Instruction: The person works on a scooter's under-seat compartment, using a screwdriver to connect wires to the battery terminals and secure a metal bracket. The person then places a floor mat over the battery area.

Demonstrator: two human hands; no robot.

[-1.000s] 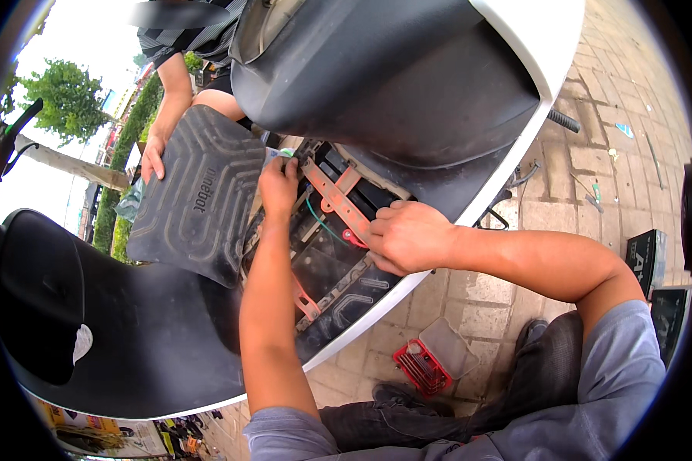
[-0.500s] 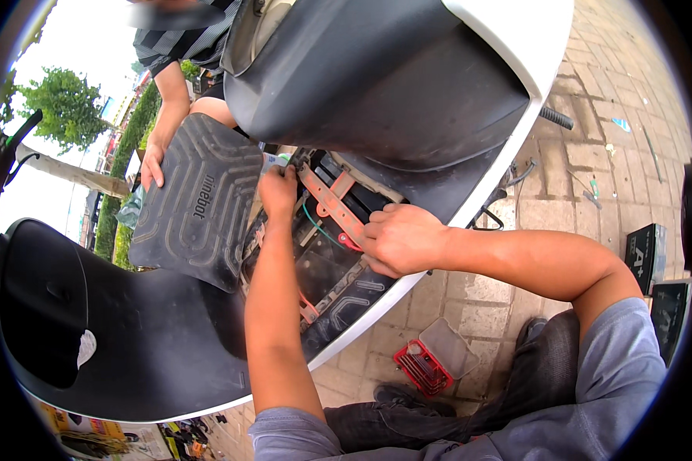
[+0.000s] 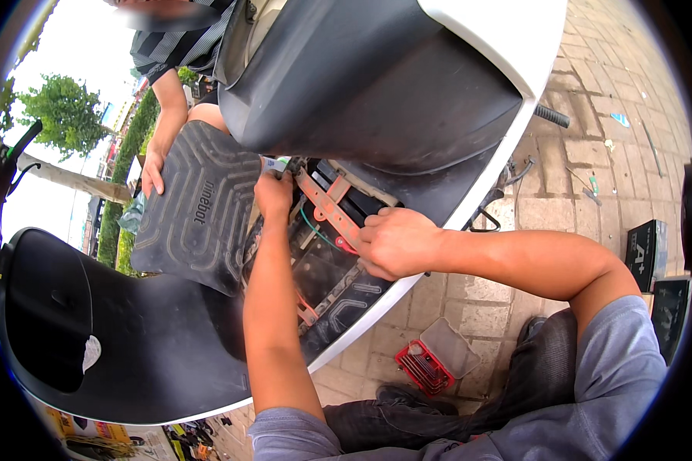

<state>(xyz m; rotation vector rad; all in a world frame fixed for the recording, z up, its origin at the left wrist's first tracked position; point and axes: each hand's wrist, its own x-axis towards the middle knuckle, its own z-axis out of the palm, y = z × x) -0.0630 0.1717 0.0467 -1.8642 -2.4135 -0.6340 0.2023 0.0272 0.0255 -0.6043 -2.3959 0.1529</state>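
Note:
An orange-red metal bracket [image 3: 327, 206] lies across the open floor compartment [image 3: 315, 265] of a black and white electric scooter [image 3: 377, 84]. My right hand [image 3: 398, 242] is closed around the bracket's near right end, its fingertips partly hidden. At the far left end my left hand [image 3: 273, 196] is closed, the fingers curled beside the bracket; what they pinch is hidden. Under the bracket are dark blocks and a thin green wire [image 3: 315, 228]. Left of my left hand, a black ridged footboard mat [image 3: 196, 203] stands tilted, held at its edge by another person's hand [image 3: 152, 173].
The scooter's black seat [image 3: 146, 338] extends to the lower left. On the paving by my feet sits an open red tool case [image 3: 427, 367] with a clear lid. Two dark battery-like boxes [image 3: 646, 250] stand at the right. Assorted items [image 3: 184, 442] lie at the lower left.
My view has shifted slightly, so the scooter and mat sit a little differently in the picture. Both my hands stay at the bracket's ends, almost unmoved.

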